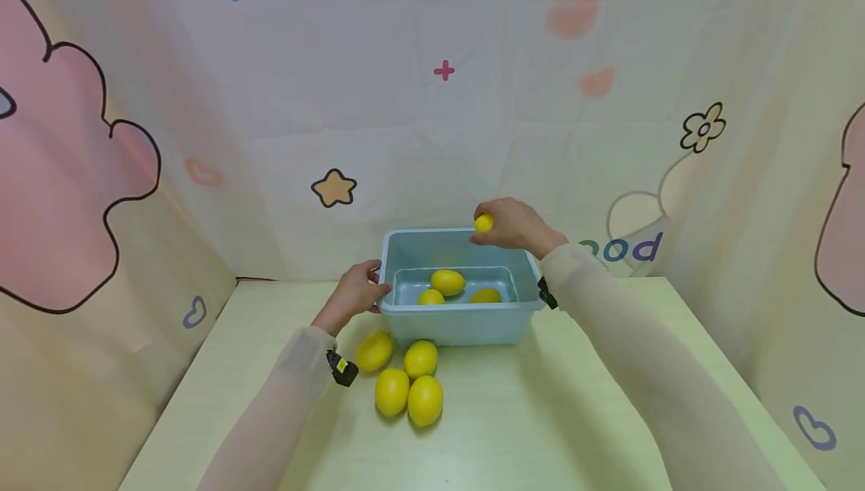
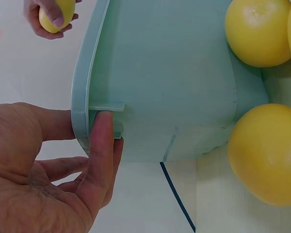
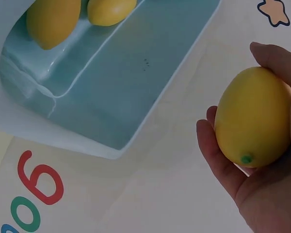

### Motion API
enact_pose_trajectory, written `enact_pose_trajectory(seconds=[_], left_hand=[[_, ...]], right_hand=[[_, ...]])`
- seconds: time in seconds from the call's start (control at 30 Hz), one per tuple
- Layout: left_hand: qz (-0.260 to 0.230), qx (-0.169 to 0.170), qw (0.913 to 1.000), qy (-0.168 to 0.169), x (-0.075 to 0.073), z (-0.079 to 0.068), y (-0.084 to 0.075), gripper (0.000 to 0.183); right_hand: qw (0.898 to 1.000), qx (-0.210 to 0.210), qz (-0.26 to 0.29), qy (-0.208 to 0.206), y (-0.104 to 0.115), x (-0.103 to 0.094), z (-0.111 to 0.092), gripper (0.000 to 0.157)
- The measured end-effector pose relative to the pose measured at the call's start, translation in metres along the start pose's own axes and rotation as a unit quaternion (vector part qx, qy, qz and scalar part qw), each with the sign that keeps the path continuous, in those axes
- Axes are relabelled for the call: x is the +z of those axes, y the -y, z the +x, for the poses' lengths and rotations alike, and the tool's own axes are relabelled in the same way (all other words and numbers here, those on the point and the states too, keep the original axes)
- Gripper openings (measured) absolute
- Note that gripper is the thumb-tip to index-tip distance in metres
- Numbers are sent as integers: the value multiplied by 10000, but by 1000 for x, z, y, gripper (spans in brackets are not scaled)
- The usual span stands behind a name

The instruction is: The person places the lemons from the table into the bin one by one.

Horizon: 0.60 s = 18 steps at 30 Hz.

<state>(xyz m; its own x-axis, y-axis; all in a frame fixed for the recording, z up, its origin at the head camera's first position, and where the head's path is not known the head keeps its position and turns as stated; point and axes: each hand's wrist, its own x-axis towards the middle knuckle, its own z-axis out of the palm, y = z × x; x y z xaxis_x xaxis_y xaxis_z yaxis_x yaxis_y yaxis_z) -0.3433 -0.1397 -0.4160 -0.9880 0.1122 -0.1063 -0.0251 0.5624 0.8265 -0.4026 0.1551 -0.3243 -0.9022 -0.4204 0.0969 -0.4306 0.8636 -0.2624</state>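
Observation:
A light blue plastic bin [image 1: 459, 326] stands at the back of the table with three lemons inside, one of them a whole lemon [image 1: 448, 282] near its middle. My left hand [image 1: 356, 288] grips the bin's left rim; in the left wrist view the thumb and fingers [image 2: 103, 145] pinch the edge from both sides. Above the bin's back right rim, my right hand [image 1: 511, 224] holds another lemon [image 3: 254, 116], its green-tipped end showing in the right wrist view. Fingers and thumb curl round that lemon.
Several loose lemons lie on the table [image 1: 541, 416] just in front of the bin, among them a lemon [image 1: 375, 351] close to my left wrist and a lemon [image 1: 425, 401] nearest me. A printed curtain [image 1: 378, 100] hangs right behind the bin and along both sides.

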Motion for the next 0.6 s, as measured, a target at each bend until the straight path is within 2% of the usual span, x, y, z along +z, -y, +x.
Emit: enact_pose_trajectory(seconds=[0.33,0.6], left_hand=[[-11,-26,10000,16,-1,1,0,60],[1,-64,10000,23,-1,-1,-1,61]], right_hand=[[9978,-355,-115,547,5,14,11,41],[9952,-354,-247,880,10,25,16,39]])
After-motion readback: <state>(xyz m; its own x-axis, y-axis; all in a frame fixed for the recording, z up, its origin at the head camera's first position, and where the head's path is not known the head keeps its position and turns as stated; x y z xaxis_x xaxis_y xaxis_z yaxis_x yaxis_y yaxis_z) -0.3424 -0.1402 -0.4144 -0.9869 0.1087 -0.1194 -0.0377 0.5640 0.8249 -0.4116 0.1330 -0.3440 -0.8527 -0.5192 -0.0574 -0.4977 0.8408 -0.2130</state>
